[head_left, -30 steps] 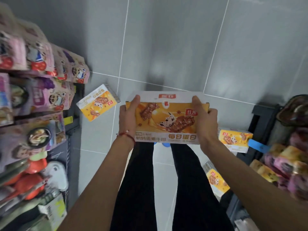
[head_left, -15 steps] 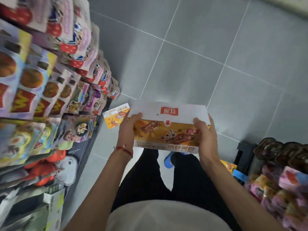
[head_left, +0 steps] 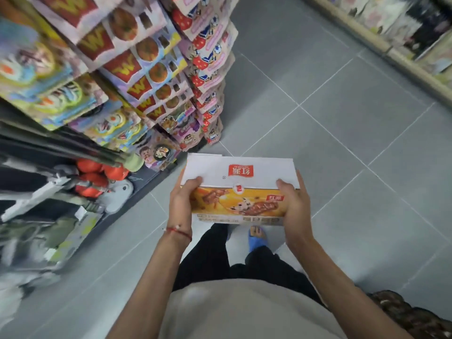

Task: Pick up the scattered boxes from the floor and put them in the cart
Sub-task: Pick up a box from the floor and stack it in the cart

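Box (head_left: 241,189): held level in front of the body, above the floor, white top panel with a red logo facing up, orange picture side toward the camera.
Left hand (head_left: 182,204): clamped on the box's left end, thumb over the top edge, red string bracelet (head_left: 178,230) on the wrist.
Right hand (head_left: 294,206): clamped on the box's right end, thumb on the white top.
Below the box: dark trousers, one blue slipper (head_left: 255,238) showing just under its near edge.
Left side: shelf rack (head_left: 117,94) packed with hanging snack packets, close beside the box's left corner; blurred red and grey goods lower down.
Far right: second shelf (head_left: 403,37), well apart, across the aisle.
Lower right corner: dark brown packets (head_left: 403,314), blurred.
Floor (head_left: 342,148): grey tiles with pale grout lines, open aisle ahead.
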